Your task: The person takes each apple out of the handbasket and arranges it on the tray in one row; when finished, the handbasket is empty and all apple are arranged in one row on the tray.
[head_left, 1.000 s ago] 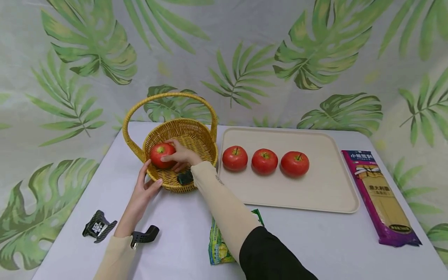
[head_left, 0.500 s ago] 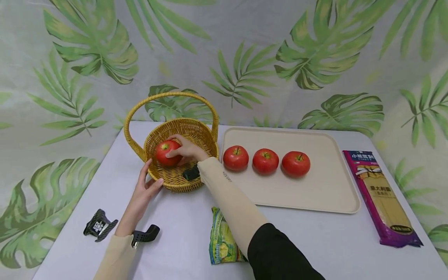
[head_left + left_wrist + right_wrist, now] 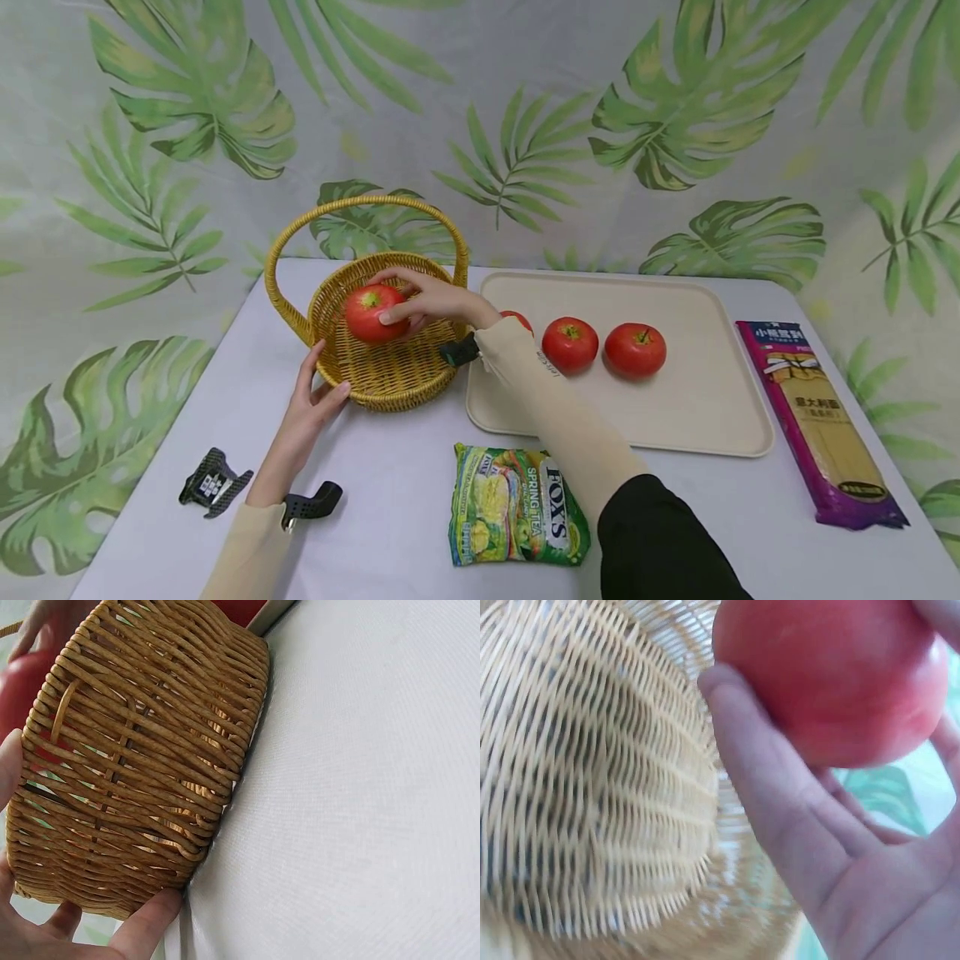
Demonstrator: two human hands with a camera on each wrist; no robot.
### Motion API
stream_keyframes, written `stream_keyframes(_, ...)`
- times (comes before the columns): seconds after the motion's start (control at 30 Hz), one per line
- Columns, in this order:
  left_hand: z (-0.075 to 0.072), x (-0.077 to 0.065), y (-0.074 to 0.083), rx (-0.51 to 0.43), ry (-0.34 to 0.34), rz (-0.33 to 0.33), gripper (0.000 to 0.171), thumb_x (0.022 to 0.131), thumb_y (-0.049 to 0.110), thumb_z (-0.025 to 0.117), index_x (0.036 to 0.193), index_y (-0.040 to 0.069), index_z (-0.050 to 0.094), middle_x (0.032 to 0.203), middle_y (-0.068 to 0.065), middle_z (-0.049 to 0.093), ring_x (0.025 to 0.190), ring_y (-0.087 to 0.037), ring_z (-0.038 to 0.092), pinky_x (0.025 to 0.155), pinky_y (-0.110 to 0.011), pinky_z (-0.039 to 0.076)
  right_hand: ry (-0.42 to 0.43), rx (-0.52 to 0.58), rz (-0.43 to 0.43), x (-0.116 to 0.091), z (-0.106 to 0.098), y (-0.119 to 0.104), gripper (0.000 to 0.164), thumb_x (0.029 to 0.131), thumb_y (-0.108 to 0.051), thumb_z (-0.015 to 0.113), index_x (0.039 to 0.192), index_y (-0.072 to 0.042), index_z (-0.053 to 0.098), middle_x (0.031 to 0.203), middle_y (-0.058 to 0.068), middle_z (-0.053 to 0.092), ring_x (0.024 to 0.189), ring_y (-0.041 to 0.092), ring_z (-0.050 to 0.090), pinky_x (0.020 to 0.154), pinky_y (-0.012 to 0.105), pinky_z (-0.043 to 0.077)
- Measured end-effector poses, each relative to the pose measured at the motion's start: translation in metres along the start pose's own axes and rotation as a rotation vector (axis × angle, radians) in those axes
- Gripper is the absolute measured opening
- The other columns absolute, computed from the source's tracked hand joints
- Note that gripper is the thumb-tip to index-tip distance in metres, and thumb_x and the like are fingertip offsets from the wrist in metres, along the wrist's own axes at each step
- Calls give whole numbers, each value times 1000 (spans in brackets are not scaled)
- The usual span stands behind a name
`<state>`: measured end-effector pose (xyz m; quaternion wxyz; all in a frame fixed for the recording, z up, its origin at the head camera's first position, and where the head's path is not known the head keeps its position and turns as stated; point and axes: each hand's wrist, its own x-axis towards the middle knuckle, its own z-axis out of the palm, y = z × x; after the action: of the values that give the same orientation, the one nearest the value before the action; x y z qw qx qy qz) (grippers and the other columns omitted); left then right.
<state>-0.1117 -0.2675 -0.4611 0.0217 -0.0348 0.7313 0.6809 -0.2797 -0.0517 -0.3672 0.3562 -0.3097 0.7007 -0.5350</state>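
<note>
My right hand (image 3: 427, 300) grips a red apple (image 3: 372, 313), thumb on the near side and fingers around the far side. The apple is over the interior of a round wicker basket (image 3: 397, 398) with a tall arched handle; the right wrist view shows bare weave beside the apple (image 3: 832, 682). At the basket's near left edge, my left hand (image 3: 307, 408) holds its side. In the left wrist view its fingers (image 3: 150, 922) touch the outer weave (image 3: 150, 735), low near the table. Three more apples (image 3: 570, 345) stand in a row on a beige tray, the leftmost mostly behind my right wrist.
Right of the basket lies the beige tray (image 3: 705, 408). A green candy bag (image 3: 517, 506) is on the white table in front, and a purple pasta packet (image 3: 821, 425) lies at far right. A black device (image 3: 213, 483) sits at left. Patterned cloth hangs behind.
My right hand has raised the apple from the basket's left side and moved it right. The forearm has uncovered the candy bag and now hides part of the leftmost tray apple. The left hand stays put.
</note>
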Motion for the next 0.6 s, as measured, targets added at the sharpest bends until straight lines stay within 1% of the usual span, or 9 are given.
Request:
stream_keyframes(0.13,1,-1,1,-19,-1,-5,78,98,15,55,155,27,3,158,-2,-11,139,-39,17,101,-29,37,-26,-65,-3,-18,-12,-4,60,87,-22,70,139,-25,41,131,14,42,90,32,64,76,42,55)
stream_keyframes(0.2,1,-1,1,-36,-3,-1,78,98,13,55,155,27,3,158,-1,-12,139,-39,16,101,-27,38,-28,-94,0,-28,-17,-4,60,87,-24,70,140,-26,41,131,13,41,89,31,64,76,42,55)
stream_keyframes(0.27,1,-1,2,-50,-6,8,78,98,12,55,155,26,3,158,-2,-13,139,-40,16,99,-24,39,-24,-106,1,-38,-22,-4,61,87,-25,71,140,-27,41,131,12,42,88,32,64,77,44,55)
stream_keyframes(0.43,2,-2,1,-70,-8,23,78,98,11,54,155,25,3,157,-4,-16,138,-42,16,94,-18,41,1,-114,-18,-62,-35,-1,60,88,-24,69,141,-26,40,127,14,43,92,32,63,82,53,51)
stream_keyframes(0.5,2,-2,0,-70,-9,22,77,98,11,54,155,25,3,157,-5,-16,138,-42,16,93,-17,41,16,-112,-22,-72,-42,1,60,88,-23,68,141,-25,40,126,15,43,95,32,62,83,54,50)
stream_keyframes(0.6,2,-2,0,-65,-8,21,77,98,11,54,155,26,3,157,-5,-16,138,-42,16,93,-17,41,45,-123,-13,-88,-52,7,59,89,-24,67,141,-26,40,126,15,43,92,35,62,82,55,51)
